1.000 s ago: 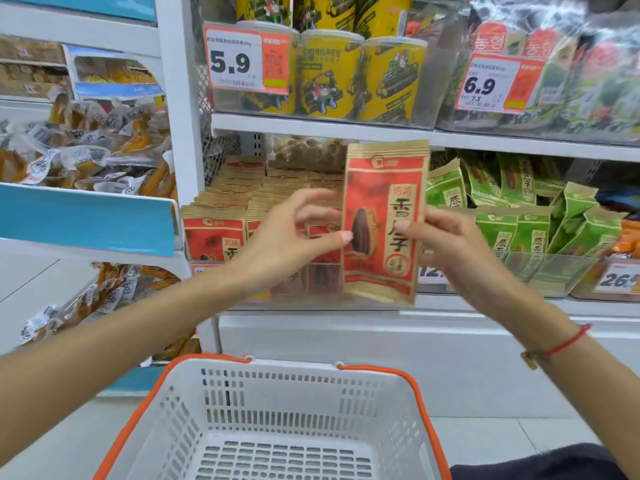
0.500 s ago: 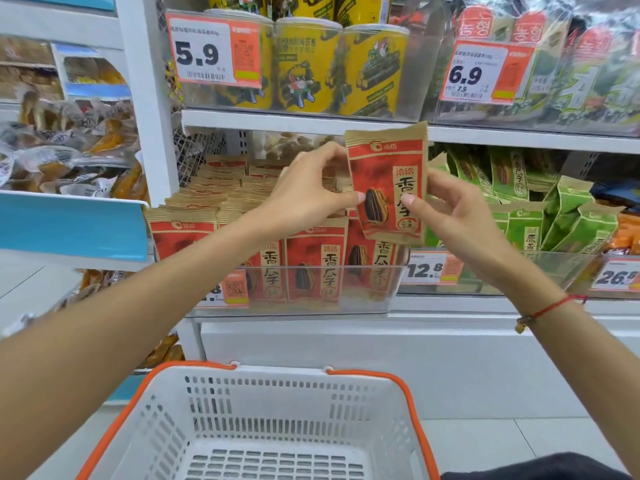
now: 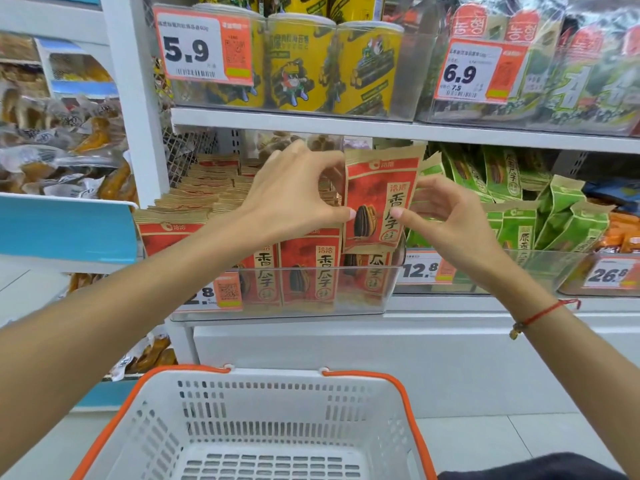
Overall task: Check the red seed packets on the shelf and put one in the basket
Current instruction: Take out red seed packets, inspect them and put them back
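Note:
A red seed packet with a sunflower seed picture stands upright above the clear shelf bin, at the right end of the rows of red packets. My left hand pinches its left edge with the thumb in front. My right hand pinches its right edge the same way. The white basket with orange rim and handles sits below, empty as far as I can see.
Green seed packets fill the bin to the right. Yellow cans and price tags 5.9 and 6.9 line the shelf above. Bagged snacks hang on the left rack. A white shelf post stands between.
Both hands have carried the red packet away from me and down toward the shelf bin, so it now stands among the other red packets.

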A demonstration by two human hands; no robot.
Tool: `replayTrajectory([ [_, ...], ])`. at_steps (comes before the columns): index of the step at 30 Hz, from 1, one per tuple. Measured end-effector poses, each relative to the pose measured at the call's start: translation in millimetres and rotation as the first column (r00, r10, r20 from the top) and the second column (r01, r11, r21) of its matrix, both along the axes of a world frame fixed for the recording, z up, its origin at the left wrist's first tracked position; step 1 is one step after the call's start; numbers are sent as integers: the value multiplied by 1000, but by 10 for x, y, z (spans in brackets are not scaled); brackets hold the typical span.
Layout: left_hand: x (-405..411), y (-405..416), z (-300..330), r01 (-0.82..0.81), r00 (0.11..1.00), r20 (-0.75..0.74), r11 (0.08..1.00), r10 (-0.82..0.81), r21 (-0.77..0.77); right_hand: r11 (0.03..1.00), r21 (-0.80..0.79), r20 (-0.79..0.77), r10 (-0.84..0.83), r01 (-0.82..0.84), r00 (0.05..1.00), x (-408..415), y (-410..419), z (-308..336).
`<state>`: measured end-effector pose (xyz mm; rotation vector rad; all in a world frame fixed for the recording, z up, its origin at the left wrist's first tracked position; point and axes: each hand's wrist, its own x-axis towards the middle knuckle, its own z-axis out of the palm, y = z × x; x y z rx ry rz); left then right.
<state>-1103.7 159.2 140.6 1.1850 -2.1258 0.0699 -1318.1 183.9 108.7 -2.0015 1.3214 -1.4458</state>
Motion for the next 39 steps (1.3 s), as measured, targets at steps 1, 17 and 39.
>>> replayTrajectory([
  [1, -17, 7, 11, 13, 1000, 27, 1000, -12, -22, 1000, 11, -8, 3, -2, 1000, -16, -5, -11],
  [17, -96, -57, -49, 87, 995, 56, 996, -88, 26, 998, 12, -315, -60, 68, 947, -39, -34, 34],
  [39, -204, -289, 219, 54, 996, 66, 989, -63, 137, 981, 57, -279, -163, 186, 946, -169, -232, 170],
])
